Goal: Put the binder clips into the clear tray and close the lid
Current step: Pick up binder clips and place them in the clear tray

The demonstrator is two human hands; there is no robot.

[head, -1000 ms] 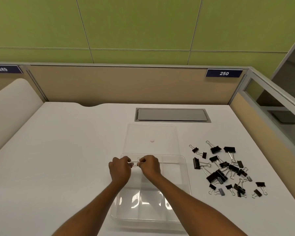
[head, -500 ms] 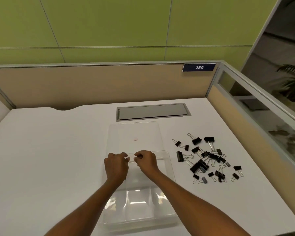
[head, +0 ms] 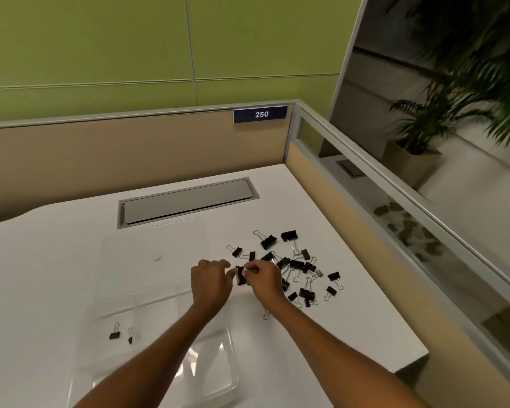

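Note:
A heap of black binder clips (head: 295, 266) lies on the white desk, right of centre. The clear tray (head: 218, 375) sits near the front edge, its open lid (head: 147, 260) lying flat behind it. Two small clips (head: 121, 334) rest in the tray's far left compartment. My right hand (head: 265, 281) pinches a large black binder clip (head: 240, 275) at the heap's left edge. My left hand (head: 211, 282) is right beside that clip, its fingertips touching it; I cannot tell if they grip.
A grey cable hatch (head: 186, 200) is set into the desk behind the lid. Beige partitions wall the back and right; the right one has a glass strip (head: 395, 213). The desk's front right corner (head: 418, 357) drops off close to the heap.
Both hands left the tray's far rim and moved right to the heap, where the right hand took a large clip. Two clips now lie in the tray. The view swung right.

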